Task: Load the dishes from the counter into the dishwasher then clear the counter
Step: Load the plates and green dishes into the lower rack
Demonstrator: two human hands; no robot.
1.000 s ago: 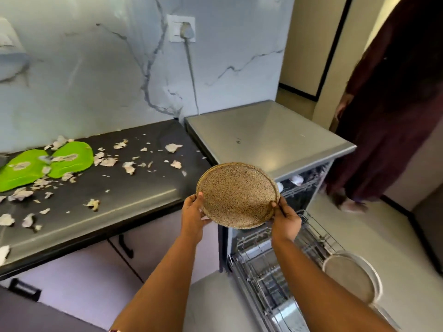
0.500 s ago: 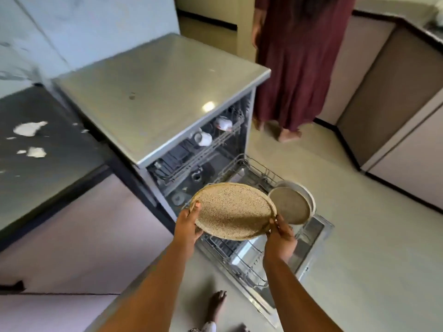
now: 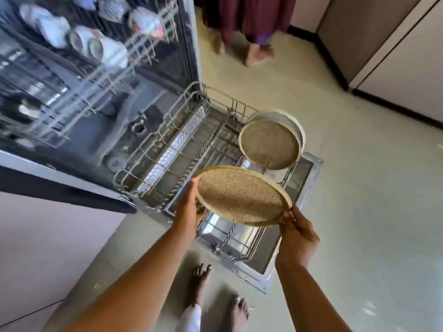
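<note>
Lowered since the earlier view, the round speckled tan plate (image 3: 242, 195) hangs tilted above the dishwasher's pulled-out grey wire rack (image 3: 158, 137), its opposite rims gripped by the left hand (image 3: 189, 208) and the right hand (image 3: 298, 232).

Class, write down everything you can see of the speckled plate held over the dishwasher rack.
The speckled plate is round and shallow, sandy brown with fine dark flecks and a paler raised rim, seemingly stoneware. It looks whole and bare of food. It is tilted, face up, above the pulled-out lower rack. The left hand grips its left edge, the right hand its right edge.
</note>
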